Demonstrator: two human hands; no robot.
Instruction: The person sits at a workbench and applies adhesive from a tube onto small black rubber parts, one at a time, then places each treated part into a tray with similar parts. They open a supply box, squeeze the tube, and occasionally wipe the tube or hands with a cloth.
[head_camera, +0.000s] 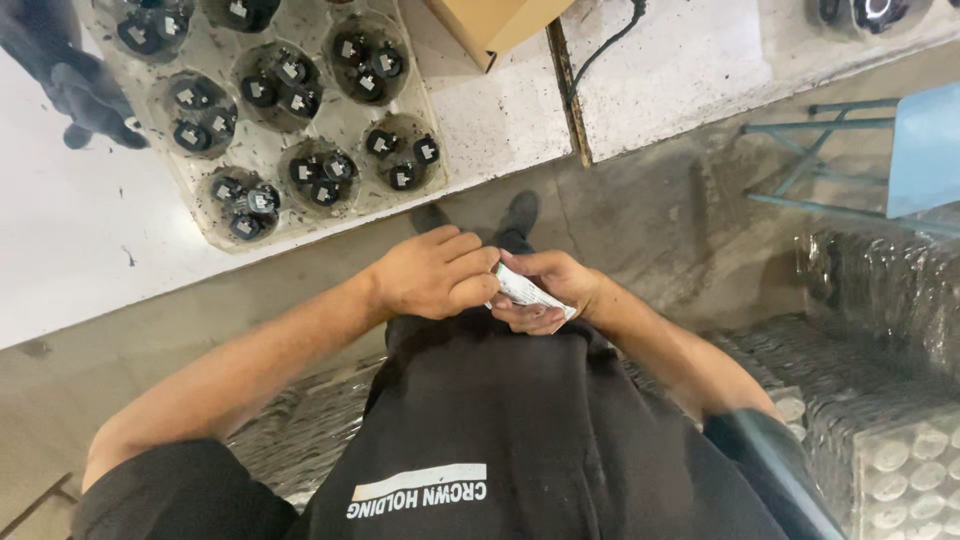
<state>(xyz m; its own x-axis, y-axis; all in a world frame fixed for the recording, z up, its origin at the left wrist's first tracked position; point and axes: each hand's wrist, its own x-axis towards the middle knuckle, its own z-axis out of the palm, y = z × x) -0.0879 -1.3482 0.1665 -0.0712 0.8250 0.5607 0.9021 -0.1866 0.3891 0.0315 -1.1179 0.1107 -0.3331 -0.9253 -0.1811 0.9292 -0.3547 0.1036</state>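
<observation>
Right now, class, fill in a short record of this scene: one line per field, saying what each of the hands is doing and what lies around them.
left hand: fingers curled, pinching one end of the small white packet
right hand: cradles the packet from below
posture: standing, hands close to the waist
tray: moulded, with round wells holding small black parts
worktop: white, tray resting on it
cardboard box: beyond the tray
glove: dark, at left edge
cable: black
floor: grey concrete
</observation>
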